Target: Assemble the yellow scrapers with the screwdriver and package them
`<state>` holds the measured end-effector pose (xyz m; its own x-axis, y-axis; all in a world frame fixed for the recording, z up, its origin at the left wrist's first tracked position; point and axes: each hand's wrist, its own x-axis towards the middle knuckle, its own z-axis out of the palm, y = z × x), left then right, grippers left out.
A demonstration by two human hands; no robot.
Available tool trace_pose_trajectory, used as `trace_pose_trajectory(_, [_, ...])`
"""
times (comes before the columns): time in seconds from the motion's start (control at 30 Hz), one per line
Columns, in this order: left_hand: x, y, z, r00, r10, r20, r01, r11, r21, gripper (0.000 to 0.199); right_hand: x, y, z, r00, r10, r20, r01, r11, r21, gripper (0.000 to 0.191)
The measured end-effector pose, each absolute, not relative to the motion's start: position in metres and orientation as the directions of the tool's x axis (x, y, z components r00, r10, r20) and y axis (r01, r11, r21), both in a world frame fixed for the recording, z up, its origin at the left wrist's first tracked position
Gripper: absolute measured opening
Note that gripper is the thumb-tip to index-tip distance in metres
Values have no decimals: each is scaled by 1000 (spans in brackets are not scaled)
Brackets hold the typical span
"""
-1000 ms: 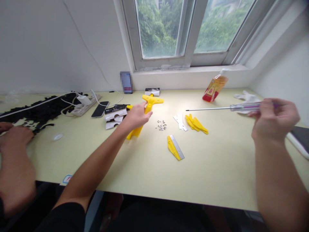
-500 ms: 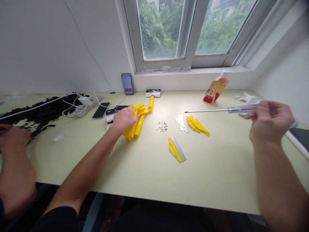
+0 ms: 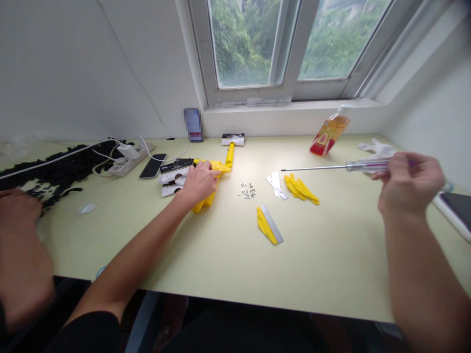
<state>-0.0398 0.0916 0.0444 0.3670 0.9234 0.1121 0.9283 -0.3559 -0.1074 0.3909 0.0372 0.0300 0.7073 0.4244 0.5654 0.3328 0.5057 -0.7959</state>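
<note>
Far left of a scatter of small metal fasteners (image 3: 246, 192), a co-worker's hand (image 3: 18, 208) rests beside a heap of black pieces (image 3: 81, 159). Closer on that side, the left hand (image 3: 200, 181) bends its fingers over bundled yellow handles (image 3: 206, 202), next to printed packaging (image 3: 176, 170); whether it grips one or merely rests there cannot be told. In front of the fasteners, slightly right, a yellow plate (image 3: 265, 227) lies against a metal blade (image 3: 273, 224), the only such pair in view; whether they are joined is unclear. Just right of the fasteners, loose blades (image 3: 275, 185) overlap near a stack of yellow plates (image 3: 300, 188). With most parts apart, the work appears at an early stage. Far right of the fasteners, the right hand (image 3: 414, 181) closes firmly around a screwdriver (image 3: 362, 165), its tip pointing left.
</note>
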Motion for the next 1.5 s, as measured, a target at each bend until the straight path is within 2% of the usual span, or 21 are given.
trace_pose_trajectory(0.4, [-33, 86, 38, 402, 907, 123, 912, -384, -146, 30, 391, 38, 30, 715, 420, 559, 337, 493, -802, 23])
trace_pose_trajectory(0.57, [-21, 63, 47, 422, 876, 235, 907, -411, -94, 33, 392, 38, 28, 713, 423, 560, 330, 501, -800, 22])
trace_pose_trajectory(0.67, [-3, 33, 43, 550, 806, 218, 815, -575, 71, 45, 391, 39, 28, 711, 418, 565, 324, 519, -791, 22])
trace_pose_trajectory(0.77, [18, 5, 28, 701, 703, 123, 667, -707, 236, 72, 389, 39, 28, 709, 415, 571, 320, 532, -784, 22])
trace_pose_trajectory(0.87, [33, -7, 10, 749, 653, 112, 608, -745, 273, 91, 388, 39, 29, 707, 417, 571, 324, 527, -786, 22])
trace_pose_trajectory(0.97, [40, -6, 1, 738, 663, 127, 620, -740, 261, 97, 388, 39, 30, 707, 420, 569, 330, 516, -791, 21])
trace_pose_trajectory(1.13, [41, -6, 2, 722, 678, 138, 635, -729, 257, 90, 389, 38, 29, 695, 422, 582, 334, 527, -781, 22])
trace_pose_trajectory(1.5, [28, -4, 7, 731, 673, 115, 596, -711, 372, 61, 390, 39, 27, 685, 433, 586, 324, 540, -777, 18])
